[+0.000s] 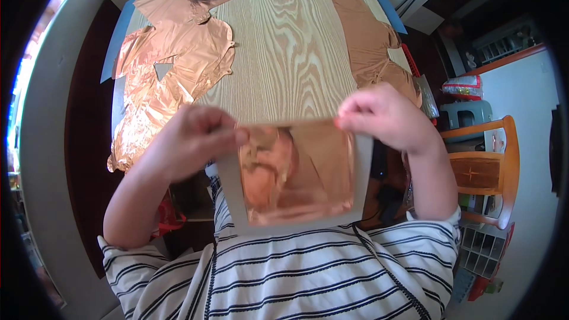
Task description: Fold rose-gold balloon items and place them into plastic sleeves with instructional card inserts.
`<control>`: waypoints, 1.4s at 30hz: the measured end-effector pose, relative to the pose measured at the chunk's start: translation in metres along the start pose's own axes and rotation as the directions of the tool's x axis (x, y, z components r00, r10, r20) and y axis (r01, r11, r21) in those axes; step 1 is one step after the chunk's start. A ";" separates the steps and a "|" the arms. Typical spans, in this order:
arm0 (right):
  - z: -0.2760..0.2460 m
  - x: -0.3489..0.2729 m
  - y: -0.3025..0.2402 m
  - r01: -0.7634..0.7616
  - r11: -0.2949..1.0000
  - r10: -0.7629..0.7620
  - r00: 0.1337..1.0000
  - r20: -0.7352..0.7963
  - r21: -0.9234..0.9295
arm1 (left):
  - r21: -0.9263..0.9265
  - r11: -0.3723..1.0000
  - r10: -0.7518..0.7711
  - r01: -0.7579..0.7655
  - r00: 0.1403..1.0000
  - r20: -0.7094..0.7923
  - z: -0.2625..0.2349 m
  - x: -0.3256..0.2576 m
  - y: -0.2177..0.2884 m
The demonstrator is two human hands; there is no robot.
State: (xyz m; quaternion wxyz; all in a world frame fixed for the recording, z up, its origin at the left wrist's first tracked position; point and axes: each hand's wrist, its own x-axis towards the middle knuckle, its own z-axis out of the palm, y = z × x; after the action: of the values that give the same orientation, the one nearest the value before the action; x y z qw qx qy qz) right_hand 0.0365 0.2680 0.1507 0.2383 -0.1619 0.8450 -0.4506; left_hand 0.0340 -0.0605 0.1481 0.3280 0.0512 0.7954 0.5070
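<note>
I hold a shiny copper-coloured foil sheet [299, 172] on a white backing card [363, 175] up close to my chest, above the near table edge. My left hand [189, 139] pinches the sheet's upper left corner. My right hand [385, 115] pinches the upper right corner between thumb and fingers. The foil is smooth, mirror-like and reflects warm shapes. Both forearms rise from my striped shirt.
A light wooden table [284, 53] lies ahead. Crumpled copper foil pieces [172, 65] cover its left side, and another foil strip [370, 41] runs along its right side. A wooden chair [492, 166] and a grey stool [468, 112] stand to the right. Papers lie at the far edge.
</note>
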 end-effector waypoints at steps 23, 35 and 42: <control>-0.022 0.172 0.122 -0.151 0.973 0.168 0.982 0.090 -0.172 | 0.840 0.394 0.598 -0.372 0.798 0.073 0.049 0.141 -0.087; 0.014 0.127 0.070 -0.261 0.589 -0.079 0.923 -0.376 -0.765 | 0.891 0.346 0.658 -0.295 0.753 -0.007 0.055 0.145 -0.102; 0.088 0.121 0.103 0.126 0.776 -0.273 0.951 -0.148 -0.619 | 0.876 0.364 0.671 -0.317 0.741 -0.010 0.059 0.144 -0.103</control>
State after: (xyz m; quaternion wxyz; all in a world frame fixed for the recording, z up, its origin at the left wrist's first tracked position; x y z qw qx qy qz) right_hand -0.0224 0.2041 -0.0095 0.0258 -0.2653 0.9434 -0.1972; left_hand -0.0184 -0.0047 -0.0221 -0.0649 0.3459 0.9252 0.1419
